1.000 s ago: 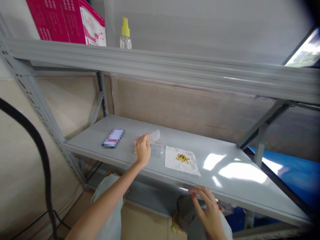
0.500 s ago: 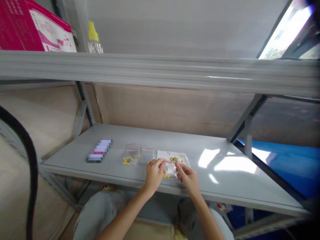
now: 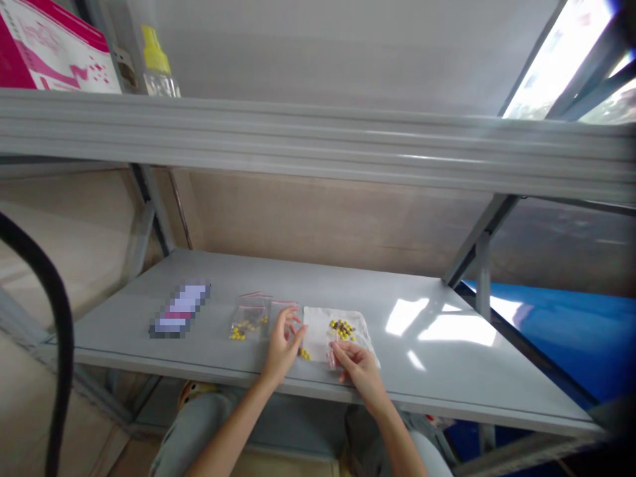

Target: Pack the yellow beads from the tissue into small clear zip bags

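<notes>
My right hand (image 3: pixel 362 370) pinches a small clear zip bag (image 3: pixel 332 358) with reddish edging over the front of a white cloth-like sheet (image 3: pixel 318 320). A pile of small yellow and dark beads (image 3: pixel 342 329) lies on the sheet just beyond those fingers. My left hand (image 3: pixel 282 346) is open, thumb and fingers apart, at the sheet's left side. Close to its thumb lie a few yellow beads (image 3: pixel 305 355). Left of that hand, clear zip bags (image 3: pixel 251 315) with red seams hold yellow beads (image 3: pixel 238 334). Another flat bag (image 3: pixel 281 307) is partly hidden behind the left fingers.
A phone (image 3: pixel 181 308), blurred, lies on the left of the grey table (image 3: pixel 422 371). Overhead runs a shelf beam (image 3: pixel 298 142), bearing a pink and white box (image 3: pixel 64 56) and a yellow-capped bottle (image 3: pixel 159 66). A black cable (image 3: pixel 62 318) hangs at the left.
My hands have moved apart. The left has let go and shifted left; the right has drawn the small bag toward me, uncovering the bead pile. The camera view has shifted slightly.
</notes>
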`<state>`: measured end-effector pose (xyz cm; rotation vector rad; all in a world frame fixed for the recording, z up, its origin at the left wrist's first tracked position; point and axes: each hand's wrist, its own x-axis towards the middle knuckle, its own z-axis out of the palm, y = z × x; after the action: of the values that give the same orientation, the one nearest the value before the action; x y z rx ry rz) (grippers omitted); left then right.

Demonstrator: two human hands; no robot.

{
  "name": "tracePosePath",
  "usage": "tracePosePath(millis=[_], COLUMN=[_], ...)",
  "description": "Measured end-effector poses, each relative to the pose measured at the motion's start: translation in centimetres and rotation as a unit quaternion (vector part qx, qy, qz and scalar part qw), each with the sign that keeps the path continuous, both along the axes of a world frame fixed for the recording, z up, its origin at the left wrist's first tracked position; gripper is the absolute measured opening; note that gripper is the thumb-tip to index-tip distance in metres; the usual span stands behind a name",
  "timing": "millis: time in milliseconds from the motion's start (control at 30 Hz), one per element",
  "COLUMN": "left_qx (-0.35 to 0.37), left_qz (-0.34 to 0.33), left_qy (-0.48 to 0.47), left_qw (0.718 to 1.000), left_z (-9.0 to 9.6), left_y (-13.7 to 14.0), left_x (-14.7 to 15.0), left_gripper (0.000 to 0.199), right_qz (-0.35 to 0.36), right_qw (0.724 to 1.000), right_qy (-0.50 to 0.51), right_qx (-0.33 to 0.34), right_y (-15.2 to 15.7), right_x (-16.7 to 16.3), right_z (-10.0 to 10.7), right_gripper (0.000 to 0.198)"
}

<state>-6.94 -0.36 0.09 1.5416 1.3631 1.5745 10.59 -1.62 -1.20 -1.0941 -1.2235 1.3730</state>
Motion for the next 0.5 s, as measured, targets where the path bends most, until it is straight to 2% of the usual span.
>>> tracePosePath(millis=[100,167,267,333,400,500], left_qx=[0.105,0.146,0.132,0.103,0.077,0.045], left_qz=[0.080,0.092,0.025,-0.038,-0.075,-0.097], left_qy=[0.099,0.159,0.244,0.284,0.292,0.254], left_qw=[0.986,0.972,0.961,0.952,0.950,0.961], left_z=[0.0,0.0,0.2,0.3,0.4,0.2], left_y=[-0.8,-1.5,-2.1,-2.1,-1.8,-1.2], left_x=[0.5,0.8,1.1,1.3,1.4,1.3], left_gripper=[0.028,0.023,0.015,0.020,0.027,0.027], right_qz=[-0.030,-0.034,-0.019,-0.009,-0.004,0.011], right_qw=[0.999,0.999,0.999,0.999,0.999,0.998], right_qy=[-0.017,-0.032,-0.046,-0.042,-0.036,-0.040], right_qx=[-0.007,0.000,0.022,0.033,0.036,0.041], right_y=[0.2,0.3,0.6,0.7,0.9,0.9], right_x=[-0.5,-0.9,-1.3,-1.5,-1.5,-1.4], right_z=[-0.6,-0.9,-1.1,-1.2,-1.3,-1.2], right_gripper=[0.051,0.051,0.049,0.049,0.050,0.050])
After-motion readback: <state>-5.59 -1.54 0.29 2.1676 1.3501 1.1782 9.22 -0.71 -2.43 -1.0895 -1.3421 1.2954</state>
